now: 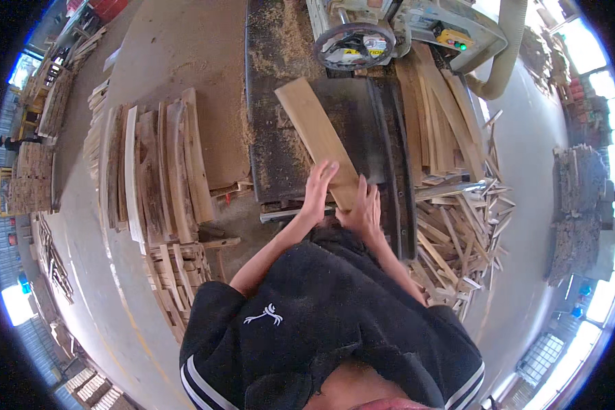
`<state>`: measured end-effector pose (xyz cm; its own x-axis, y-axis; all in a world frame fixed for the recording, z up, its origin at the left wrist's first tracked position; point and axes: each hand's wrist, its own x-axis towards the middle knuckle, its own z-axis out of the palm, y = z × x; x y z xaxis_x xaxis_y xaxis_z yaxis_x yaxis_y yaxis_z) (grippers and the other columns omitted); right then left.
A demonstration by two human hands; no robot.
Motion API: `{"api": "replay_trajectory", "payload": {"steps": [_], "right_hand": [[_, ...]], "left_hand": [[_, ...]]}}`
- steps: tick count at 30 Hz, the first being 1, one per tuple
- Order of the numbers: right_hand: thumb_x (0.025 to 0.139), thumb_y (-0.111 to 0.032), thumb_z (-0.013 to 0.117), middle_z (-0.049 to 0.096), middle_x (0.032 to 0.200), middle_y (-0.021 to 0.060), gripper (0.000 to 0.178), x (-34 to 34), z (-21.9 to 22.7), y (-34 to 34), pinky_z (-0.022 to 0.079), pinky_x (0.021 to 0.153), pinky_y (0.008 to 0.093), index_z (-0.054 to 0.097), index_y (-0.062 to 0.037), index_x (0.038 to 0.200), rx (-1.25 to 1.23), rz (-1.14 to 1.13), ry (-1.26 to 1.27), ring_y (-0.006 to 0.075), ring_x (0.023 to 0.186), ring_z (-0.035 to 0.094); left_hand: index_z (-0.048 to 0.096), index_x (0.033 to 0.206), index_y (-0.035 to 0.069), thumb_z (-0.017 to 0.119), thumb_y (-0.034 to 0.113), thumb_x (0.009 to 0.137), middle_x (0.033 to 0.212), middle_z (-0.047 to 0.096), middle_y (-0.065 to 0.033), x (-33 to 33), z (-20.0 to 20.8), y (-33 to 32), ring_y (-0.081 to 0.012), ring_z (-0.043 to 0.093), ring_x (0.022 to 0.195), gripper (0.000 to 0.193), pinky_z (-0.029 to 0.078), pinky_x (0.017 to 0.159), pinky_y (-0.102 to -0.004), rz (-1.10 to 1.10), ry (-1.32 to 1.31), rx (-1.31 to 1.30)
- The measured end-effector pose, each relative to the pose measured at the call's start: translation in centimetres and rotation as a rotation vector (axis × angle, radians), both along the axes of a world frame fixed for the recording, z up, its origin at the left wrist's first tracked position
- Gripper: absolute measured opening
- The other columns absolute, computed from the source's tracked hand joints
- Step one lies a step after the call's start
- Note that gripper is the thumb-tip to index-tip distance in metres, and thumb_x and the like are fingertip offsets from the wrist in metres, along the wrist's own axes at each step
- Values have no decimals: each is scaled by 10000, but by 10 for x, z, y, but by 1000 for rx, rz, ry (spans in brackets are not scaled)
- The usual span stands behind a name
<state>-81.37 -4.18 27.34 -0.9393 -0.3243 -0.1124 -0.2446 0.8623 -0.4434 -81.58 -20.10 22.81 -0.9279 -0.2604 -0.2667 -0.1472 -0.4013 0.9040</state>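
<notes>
A light brown wooden board [314,126] lies slantwise on a dark machine table [273,164], its far end tilted toward the left. My left hand [318,190] holds the board's left edge, with fingertips over its top face. At the near end, my right hand [363,210] grips the board from the right side, fingers on top. The undersides of both hands and the board's nearest end are partly hidden. Sawdust [280,41] covers much of the table's left part.
Beyond the board stands a machine with a round handwheel [354,46] and a yellow control box [454,39]. Long boards [444,109] lie right of the table, above a heap of offcuts [458,232]. Stacked rough planks [160,164] stand on the left.
</notes>
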Motion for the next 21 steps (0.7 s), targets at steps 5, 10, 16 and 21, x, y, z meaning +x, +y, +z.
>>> {"api": "replay_trajectory", "payload": {"steps": [5, 10, 16, 21], "right_hand": [[773, -197, 833, 427, 1429, 336, 945, 14, -26, 36, 424, 1090, 583, 318, 68, 1520, -126, -65, 243, 537, 1282, 469], [937, -64, 666, 346, 1613, 276, 637, -11, -55, 40, 348, 1218, 528, 424, 50, 1516, -178, 93, 353, 471, 1504, 322], [947, -76, 654, 525, 1515, 239, 518, -90, -64, -1, 413, 1178, 501, 565, 8, 1450, -305, -3, 412, 446, 1448, 441], [966, -119, 666, 608, 1449, 203, 442, -158, -64, -32, 457, 1142, 476, 636, -7, 1393, -231, -30, 575, 391, 1358, 564]], "left_hand": [[549, 1439, -14, 615, 450, 1037, 1404, 526, -136, -24, 30, 34, -236, 458, 1385, 618, 341, 1160, -365, -138, -135, 118], [556, 1459, 40, 553, 546, 1031, 1464, 520, -128, -61, 28, 34, -249, 455, 1418, 662, 332, 1196, -398, -320, 21, -28], [669, 1340, 61, 631, 402, 1021, 1365, 639, -149, -70, 29, -77, -280, 590, 1284, 469, 485, 1077, -430, -130, -32, -361], [649, 1316, 29, 743, 288, 936, 1366, 610, -227, 4, 7, -241, -399, 494, 1351, 470, 374, 1145, -519, 535, -225, -1452]]}}
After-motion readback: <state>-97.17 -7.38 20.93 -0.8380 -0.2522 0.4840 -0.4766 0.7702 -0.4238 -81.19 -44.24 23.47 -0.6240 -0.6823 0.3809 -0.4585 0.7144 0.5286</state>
